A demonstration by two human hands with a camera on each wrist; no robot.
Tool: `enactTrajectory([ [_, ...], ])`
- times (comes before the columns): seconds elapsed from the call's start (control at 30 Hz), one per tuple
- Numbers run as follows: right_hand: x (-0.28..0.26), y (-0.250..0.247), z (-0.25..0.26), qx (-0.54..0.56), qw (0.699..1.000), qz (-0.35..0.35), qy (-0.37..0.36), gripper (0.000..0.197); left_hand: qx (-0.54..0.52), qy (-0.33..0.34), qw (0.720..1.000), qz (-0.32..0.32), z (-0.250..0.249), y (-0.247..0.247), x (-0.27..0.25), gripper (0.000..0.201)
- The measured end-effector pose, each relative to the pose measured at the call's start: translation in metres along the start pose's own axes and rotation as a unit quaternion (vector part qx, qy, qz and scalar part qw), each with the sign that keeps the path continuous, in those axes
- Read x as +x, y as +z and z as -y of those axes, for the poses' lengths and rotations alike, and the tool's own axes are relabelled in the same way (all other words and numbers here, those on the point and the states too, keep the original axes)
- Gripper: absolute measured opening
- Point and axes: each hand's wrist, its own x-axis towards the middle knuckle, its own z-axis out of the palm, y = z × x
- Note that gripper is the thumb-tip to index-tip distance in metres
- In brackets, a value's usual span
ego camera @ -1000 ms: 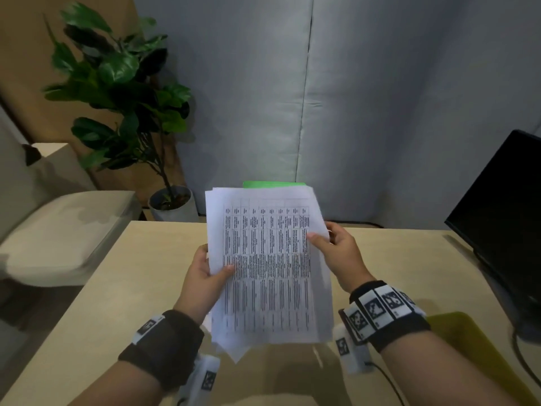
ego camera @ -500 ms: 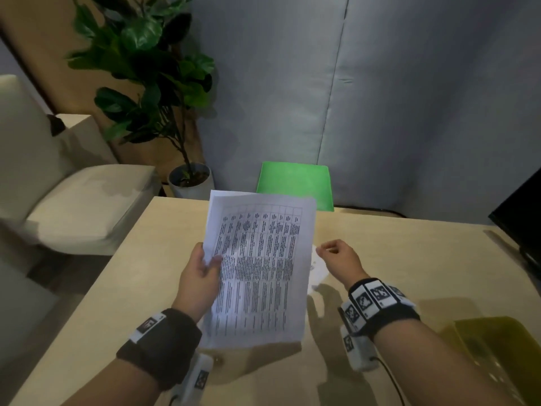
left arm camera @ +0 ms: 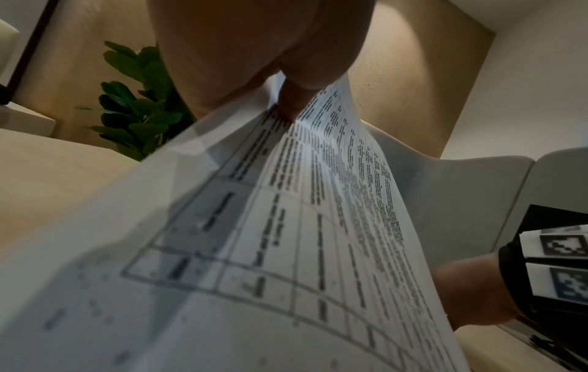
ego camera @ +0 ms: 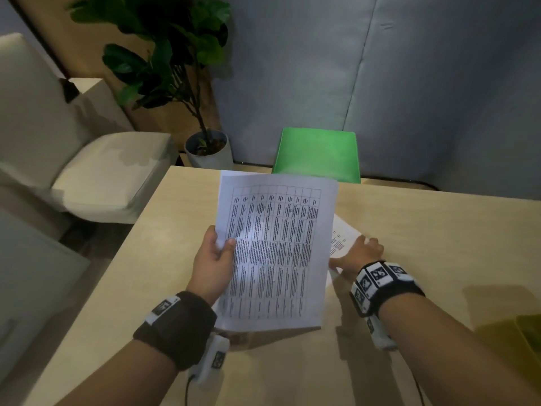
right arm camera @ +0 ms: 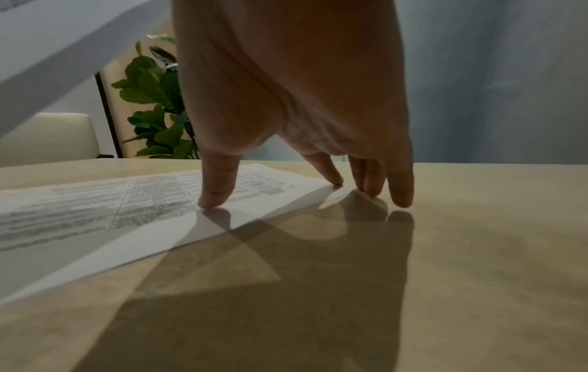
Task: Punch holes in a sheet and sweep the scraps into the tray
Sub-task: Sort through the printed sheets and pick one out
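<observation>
The left hand [ego camera: 215, 263] pinches a printed stack of sheets [ego camera: 275, 253] at its left edge, thumb on top and fingers behind, holding it tilted up above the table [ego camera: 439, 230]. The right hand [ego camera: 358, 253] is spread, fingers straight, fingertips [right arm camera: 211, 198] pressing a single sheet [ego camera: 342, 240] flat on the table just right of the raised stack. The step looks like separating one sheet for punching: to do it well, the right hand should keep light downward pressure and slide the sheet clear rather than lift it by a corner, while the left carries the rest aside without letting the loose pages fan out. The yellow tray [ego camera: 515, 341] sits at the near right edge, well apart from the sheet. No hole punch is visible in any view, so it must be found first. Beyond the table stand a green chair [ego camera: 317, 155], a potted plant [ego camera: 175, 63] and a cream sofa [ego camera: 73, 153]; nothing on the table blocks the sheet, though the hanging stack shadows and partly covers it.
</observation>
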Motion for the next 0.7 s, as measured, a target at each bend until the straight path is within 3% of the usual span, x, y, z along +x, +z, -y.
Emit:
enactTrajectory([
  [0.17,0.003,0.005,-0.001,0.005,1.000,-0.004,0.006,0.111,-0.008,0.005,1.000,-0.004,0.002,0.005,0.005,0.019],
  [0.37,-0.007,0.004,-0.001,0.005,0.998,-0.052,-0.021,0.080,-0.015,-0.004,1.000,-0.007,0.003,0.010,0.004,0.019],
  [0.47,-0.012,0.005,-0.003,0.118,0.992,-0.027,-0.037,0.070,-0.012,-0.002,1.000,-0.007,0.000,0.013,0.002,0.021],
  [0.57,-0.020,-0.001,-0.007,0.302,0.951,0.009,-0.073,0.089,-0.013,0.001,1.000,-0.006,-0.004,0.016,0.000,0.021],
  [0.7,-0.034,-0.027,-0.013,0.437,0.894,-0.013,-0.104,0.107,-0.018,0.013,1.000,-0.005,-0.012,0.021,-0.002,0.020],
])
